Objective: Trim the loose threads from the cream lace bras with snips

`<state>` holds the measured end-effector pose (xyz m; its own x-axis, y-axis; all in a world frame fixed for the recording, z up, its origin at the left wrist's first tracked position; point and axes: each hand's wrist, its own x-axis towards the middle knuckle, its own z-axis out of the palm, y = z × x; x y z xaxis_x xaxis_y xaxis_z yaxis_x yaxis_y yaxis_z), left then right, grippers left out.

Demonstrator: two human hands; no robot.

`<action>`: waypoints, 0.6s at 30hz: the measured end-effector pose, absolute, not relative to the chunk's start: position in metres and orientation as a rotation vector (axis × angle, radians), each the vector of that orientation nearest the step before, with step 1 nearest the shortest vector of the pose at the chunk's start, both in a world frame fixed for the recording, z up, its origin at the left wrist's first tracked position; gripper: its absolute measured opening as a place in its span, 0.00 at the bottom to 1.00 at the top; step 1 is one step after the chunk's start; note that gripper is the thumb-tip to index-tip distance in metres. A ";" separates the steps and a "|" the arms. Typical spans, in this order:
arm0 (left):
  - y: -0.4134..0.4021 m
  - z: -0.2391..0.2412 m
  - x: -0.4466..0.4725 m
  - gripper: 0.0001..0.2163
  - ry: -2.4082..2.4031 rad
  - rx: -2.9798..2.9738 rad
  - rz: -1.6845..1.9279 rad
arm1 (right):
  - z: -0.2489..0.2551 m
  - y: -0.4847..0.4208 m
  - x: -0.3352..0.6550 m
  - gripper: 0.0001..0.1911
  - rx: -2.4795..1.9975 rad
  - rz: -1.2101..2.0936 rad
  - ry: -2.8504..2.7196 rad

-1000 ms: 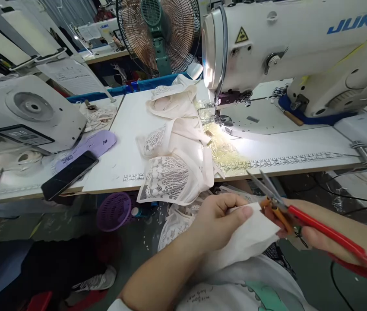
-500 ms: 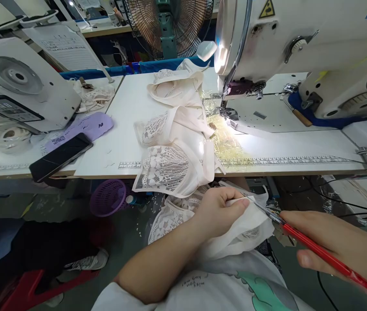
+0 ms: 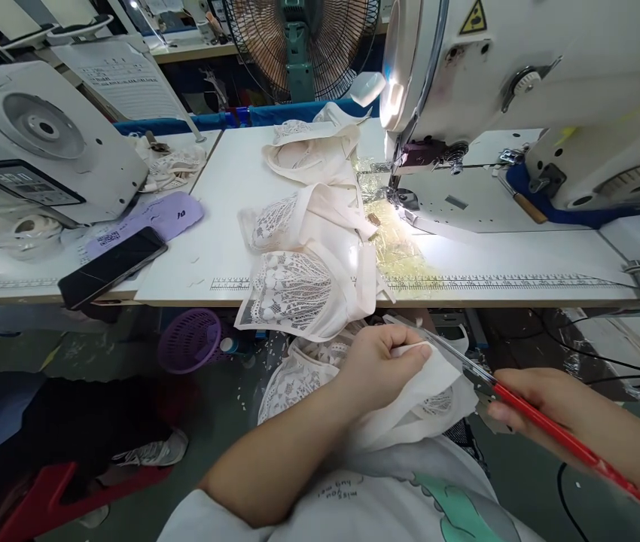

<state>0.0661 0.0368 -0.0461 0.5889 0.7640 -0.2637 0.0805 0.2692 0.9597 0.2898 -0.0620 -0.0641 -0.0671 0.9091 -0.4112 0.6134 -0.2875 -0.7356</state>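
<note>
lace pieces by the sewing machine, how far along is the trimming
Looks done: three cream lace cups lie in a row on the table beside the sewing machine. In hand: the left hand pinches a white fabric piece while the right hand works red-handled scissors along its edge. Possibly left: more lace hangs below the table edge; whether it is trimmed I cannot tell.

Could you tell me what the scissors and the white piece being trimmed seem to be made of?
The scissors, held in the right hand, look like bare grey metal blades with glossy red handles, probably plastic or a coating. The white piece, pinched by the left hand, looks like soft matte fabric: it creases and droops. Openwork lace shows under its edge.
</note>
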 end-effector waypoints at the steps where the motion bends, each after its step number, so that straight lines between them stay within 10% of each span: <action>1: 0.037 -0.046 0.066 0.10 0.851 1.223 0.544 | -0.066 -0.062 0.290 0.26 -1.847 1.332 -1.618; 9: 0.033 -0.043 0.060 0.12 0.823 1.087 0.604 | -0.058 -0.048 0.246 0.12 -1.363 0.728 -1.523; 18: 0.027 -0.053 0.055 0.11 0.876 1.343 0.687 | -0.052 -0.044 0.217 0.16 -1.519 0.814 -1.556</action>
<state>0.0549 0.0267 -0.0529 0.5225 0.8412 -0.1389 0.0651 0.1231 0.9903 0.2175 -0.0444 -0.0521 0.0377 0.9939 0.1038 0.4810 0.0730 -0.8737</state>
